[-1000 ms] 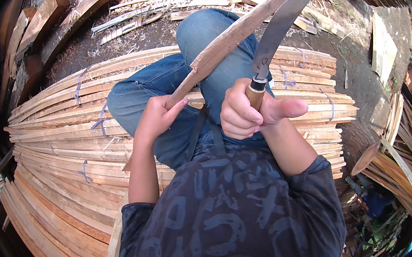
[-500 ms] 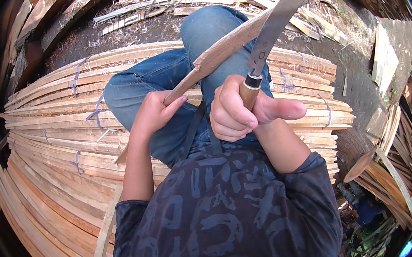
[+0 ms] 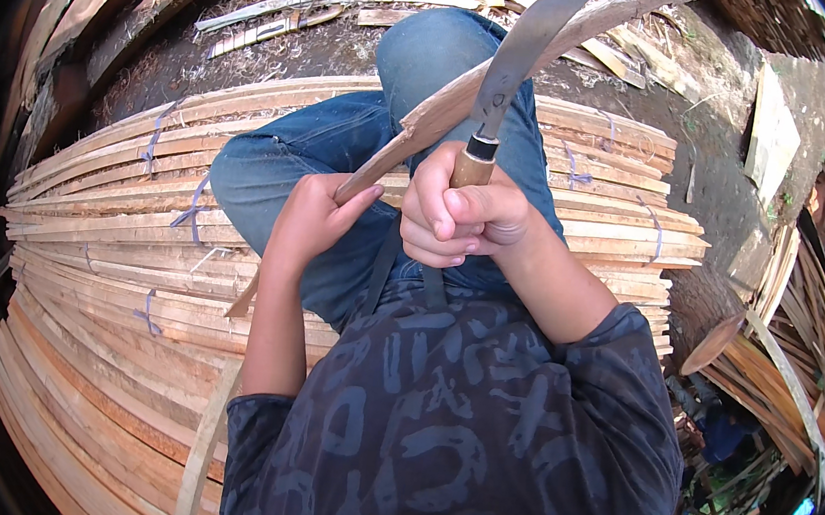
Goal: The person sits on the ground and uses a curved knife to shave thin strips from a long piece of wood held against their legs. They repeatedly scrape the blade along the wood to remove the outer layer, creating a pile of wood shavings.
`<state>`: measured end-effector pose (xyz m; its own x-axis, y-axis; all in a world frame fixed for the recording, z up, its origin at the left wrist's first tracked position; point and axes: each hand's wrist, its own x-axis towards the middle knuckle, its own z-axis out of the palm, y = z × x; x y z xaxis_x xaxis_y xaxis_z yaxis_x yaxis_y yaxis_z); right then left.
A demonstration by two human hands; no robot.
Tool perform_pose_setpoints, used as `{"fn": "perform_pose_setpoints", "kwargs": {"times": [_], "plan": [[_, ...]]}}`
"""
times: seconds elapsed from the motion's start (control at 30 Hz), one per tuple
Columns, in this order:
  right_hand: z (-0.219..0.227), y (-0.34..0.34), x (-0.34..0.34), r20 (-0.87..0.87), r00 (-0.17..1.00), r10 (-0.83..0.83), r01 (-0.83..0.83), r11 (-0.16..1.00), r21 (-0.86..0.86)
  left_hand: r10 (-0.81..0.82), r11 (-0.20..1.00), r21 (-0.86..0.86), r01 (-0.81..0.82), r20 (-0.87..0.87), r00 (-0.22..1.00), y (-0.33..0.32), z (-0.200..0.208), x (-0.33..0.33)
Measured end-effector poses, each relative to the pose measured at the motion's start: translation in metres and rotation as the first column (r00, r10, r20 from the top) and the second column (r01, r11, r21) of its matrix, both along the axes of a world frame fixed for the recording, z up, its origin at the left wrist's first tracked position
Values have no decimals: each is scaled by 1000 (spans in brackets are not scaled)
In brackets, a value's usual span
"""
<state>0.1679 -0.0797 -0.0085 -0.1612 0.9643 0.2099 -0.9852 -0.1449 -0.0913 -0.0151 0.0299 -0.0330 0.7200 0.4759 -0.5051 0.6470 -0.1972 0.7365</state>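
**One Hand Is Holding a Stick, the Other Is Gripping a Knife**

The person is sitting with bent legs in blue jeans (image 3: 270,177) and a dark patterned shirt (image 3: 456,413). The left hand (image 3: 311,222) is clasping a long wooden stick (image 3: 438,114), with the thumb lying along it; how the fingers are closing underneath, I cannot tell. The stick is running slantwise from this hand, over the raised knee, toward the upper right edge.

The right hand (image 3: 463,208) is curling its fingers around the brown handle (image 3: 472,168) of a knife (image 3: 498,96), and its thumb is bending over toward the fingers. The curved blade (image 3: 530,44) is pointing upward and is crossing in front of the stick; whether the two are touching, I cannot tell.

Around the legs, bundles of wooden strips (image 3: 116,206) are lying in rows, and purple ties (image 3: 193,212) are binding some of them. A log (image 3: 715,345) is showing its cut end at the right. Thick beams (image 3: 97,3) are resting at the upper left, and a pale board (image 3: 773,135) is lying at the upper right.
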Motion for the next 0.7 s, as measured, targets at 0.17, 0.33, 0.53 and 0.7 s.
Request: {"fn": "perform_pose_setpoints", "kwargs": {"times": [0.17, 0.33, 0.53, 0.7], "plan": [[-3, 1, 1, 131, 990, -59, 68, 996, -64, 0, 1000, 3, 0, -30, 1000, 1, 3, 1], [-1, -11, 11, 319, 938, -132, 213, 948, -235, 2, 990, 138, 9, -77, 997, -7, 11, 5], [8, -41, 47, 582, 812, -31, 450, 669, -591, 24, 933, 359, -10, -35, 999, -24, 8, 4], [12, -69, 55, 860, 507, 62, 700, 553, -453, 41, 911, 412, -11, -64, 997, -32, 10, 5]]}}
